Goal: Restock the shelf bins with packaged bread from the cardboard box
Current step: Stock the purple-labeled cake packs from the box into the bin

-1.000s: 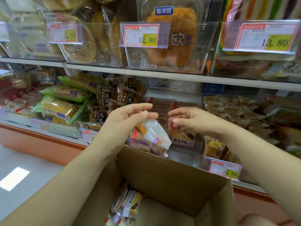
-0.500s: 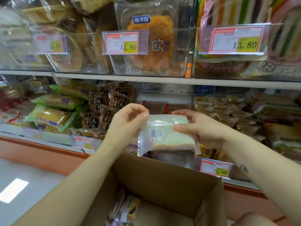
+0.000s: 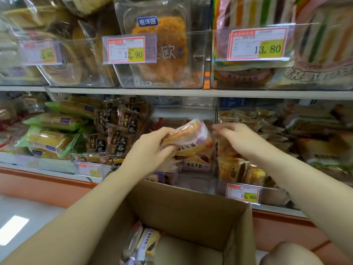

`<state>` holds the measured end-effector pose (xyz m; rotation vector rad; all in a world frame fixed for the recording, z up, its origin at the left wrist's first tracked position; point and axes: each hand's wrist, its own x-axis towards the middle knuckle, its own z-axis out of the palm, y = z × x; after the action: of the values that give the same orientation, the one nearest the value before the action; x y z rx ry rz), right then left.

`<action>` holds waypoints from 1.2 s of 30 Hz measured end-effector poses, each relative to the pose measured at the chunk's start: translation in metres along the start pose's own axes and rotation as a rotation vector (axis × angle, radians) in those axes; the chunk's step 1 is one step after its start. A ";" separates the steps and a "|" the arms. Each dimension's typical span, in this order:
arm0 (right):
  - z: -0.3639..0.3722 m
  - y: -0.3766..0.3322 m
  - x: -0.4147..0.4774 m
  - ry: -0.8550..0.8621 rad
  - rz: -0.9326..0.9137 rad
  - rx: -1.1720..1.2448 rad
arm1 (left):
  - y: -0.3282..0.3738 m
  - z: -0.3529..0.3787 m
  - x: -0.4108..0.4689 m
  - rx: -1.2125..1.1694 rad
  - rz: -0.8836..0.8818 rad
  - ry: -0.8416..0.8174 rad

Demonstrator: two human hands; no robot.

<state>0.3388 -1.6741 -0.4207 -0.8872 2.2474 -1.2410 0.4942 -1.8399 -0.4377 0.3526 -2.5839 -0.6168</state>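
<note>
My left hand grips a clear-wrapped bread packet with a purple end, tilted over the middle clear bin on the lower shelf. That bin holds several like packets with purple labels. To the packet's right, my right hand hovers with fingers loosely extended, holding nothing. The open cardboard box sits below my arms, and inside it at the bottom lie a few more packets.
Left of the middle bin lie dark-wrapped cakes and green-wrapped rolls. The bin to the right holds brown pastries behind a 15.60 tag. Bins on the upper shelf carry price tags. A knee shows at bottom right.
The packet went from being held flat between both hands to tilted in my left hand alone, nearer the middle bin. My right hand let go and moved slightly right.
</note>
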 end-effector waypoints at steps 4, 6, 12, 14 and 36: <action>-0.006 0.019 0.005 -0.019 -0.228 -0.505 | -0.015 0.019 0.019 -0.169 -0.171 -0.103; -0.005 0.026 0.006 -0.059 -0.226 -0.557 | -0.021 0.031 0.027 -0.227 -0.228 -0.160; -0.002 0.035 0.009 -0.073 -0.229 -0.613 | -0.033 0.049 0.033 -0.250 -0.299 -0.186; -0.001 0.036 0.011 -0.075 -0.232 -0.638 | -0.034 0.049 0.035 -0.244 -0.309 -0.195; 0.024 -0.002 0.019 0.147 -0.582 -0.898 | 0.012 -0.008 0.026 0.282 0.225 0.007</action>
<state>0.3405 -1.7026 -0.4319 -1.9191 2.7943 -0.4068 0.4738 -1.8411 -0.4159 0.1470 -2.6566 -0.1727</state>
